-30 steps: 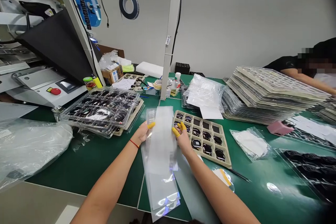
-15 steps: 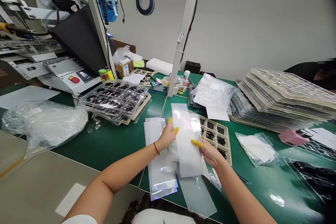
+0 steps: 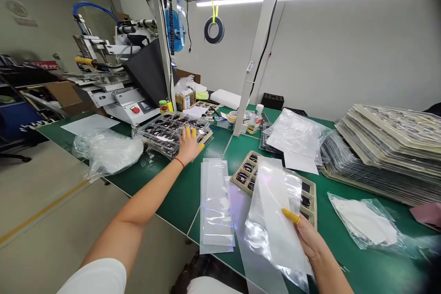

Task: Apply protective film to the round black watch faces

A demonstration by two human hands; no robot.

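My right hand point(image 3: 308, 239), with a yellow finger cot on the thumb, pinches a bundle of long translucent plastic film sheets point(image 3: 275, 216). This bundle hides part of a beige compartment tray point(image 3: 312, 188) holding dark, shiny lens-like pieces. My left hand point(image 3: 189, 146), also in yellow finger cots, stretches over the right side of a stack of clear plastic trays point(image 3: 165, 131) with dark round pieces inside. Its fingers are spread; whether they press on the top tray I cannot tell. Loose film strips point(image 3: 217, 206) lie overlapping on the green table between my arms.
A crumpled plastic bag point(image 3: 110, 149) lies left, before a machine with a red button point(image 3: 135, 110). On the right stands a tall tray stack point(image 3: 389, 147), beside a bag of white sheets point(image 3: 365, 220). A white post point(image 3: 255, 55) rises from the table's middle.
My left hand has let go of the film sheets and moved left to the clear trays. My right hand still holds the bundle, now lower and further right. The view has turned left.
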